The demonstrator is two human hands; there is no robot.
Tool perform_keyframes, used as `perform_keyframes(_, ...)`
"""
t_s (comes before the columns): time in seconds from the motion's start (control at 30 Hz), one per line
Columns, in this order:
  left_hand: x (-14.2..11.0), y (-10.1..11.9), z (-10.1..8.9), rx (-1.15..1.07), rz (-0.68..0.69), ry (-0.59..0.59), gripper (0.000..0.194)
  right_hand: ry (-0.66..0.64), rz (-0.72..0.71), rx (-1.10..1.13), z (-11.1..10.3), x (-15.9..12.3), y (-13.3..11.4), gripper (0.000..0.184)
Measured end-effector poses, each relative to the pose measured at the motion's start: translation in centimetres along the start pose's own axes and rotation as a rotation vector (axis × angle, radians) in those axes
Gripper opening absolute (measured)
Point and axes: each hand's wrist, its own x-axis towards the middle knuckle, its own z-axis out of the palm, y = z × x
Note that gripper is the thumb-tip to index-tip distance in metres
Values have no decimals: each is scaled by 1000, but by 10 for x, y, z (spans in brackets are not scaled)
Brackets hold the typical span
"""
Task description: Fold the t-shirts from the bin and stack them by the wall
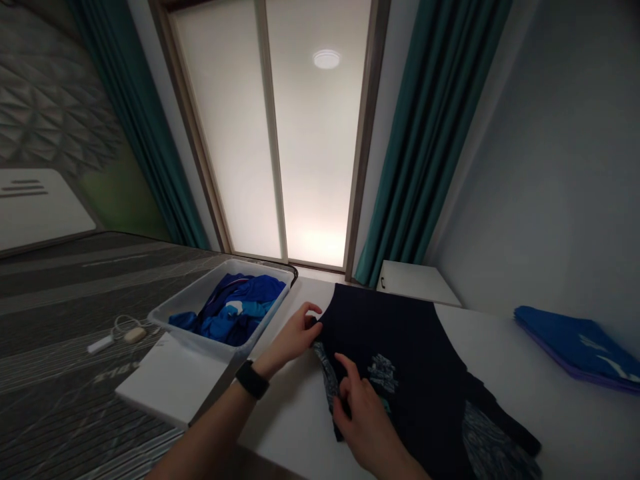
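A dark navy T-shirt [420, 347] with patterned grey sleeves and a small printed patch on the chest lies spread on the white table. My left hand [295, 333], with a black watch on its wrist, pinches the shirt's left edge at the top of the near sleeve between thumb and fingers. My right hand [365, 417] rests lower on the shirt beside that sleeve. Its index finger points outward, while the thumb and other fingers close on the cloth by the sleeve. The far sleeve lies flat at the lower right.
Left of the shirt stands a translucent plastic bin [167, 308] holding crumpled blue clothes [235, 307]. Folded blue and purple garments [575, 340] lie stacked at the table's right. A small white cabinet [417, 280] stands behind. On the bed at left are a white cable and small devices [134, 335].
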Motion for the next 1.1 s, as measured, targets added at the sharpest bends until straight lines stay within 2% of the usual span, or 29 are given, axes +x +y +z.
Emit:
perform_keyframes(0.17,30,10,42,149,75,-49,22,128,70,86,-4,-12,22,59)
perform_keyframes(0.27,39,4,55,233,123,-60,21,177,85,40,-8,-18,31,56)
perform_keyframes(0.33,44,-5,51,353,189,22,21,182,67,-28,-11,-23,35,52)
perform_keyframes(0.43,50,-21,30,545,265,145,21,144,-23,-152,-14,-31,36,40)
perform_keyframes(0.53,53,-36,8,619,257,114,24,79,-169,-261,-14,-38,37,37)
perform_keyframes(0.6,52,-43,1,659,235,75,27,35,-260,-313,-13,-41,39,35)
perform_keyframes(0.77,48,-50,2,754,171,18,27,0,-378,-355,-12,-41,45,40)
perform_keyframes(0.87,47,-49,4,799,149,-4,22,96,-383,-369,-11,-41,46,37)
perform_keyframes(0.97,49,-51,4,847,133,-12,26,162,-422,-462,-9,-43,48,44)
perform_keyframes(1.1,53,-56,6,923,134,12,28,93,-533,-586,-1,-45,59,49)
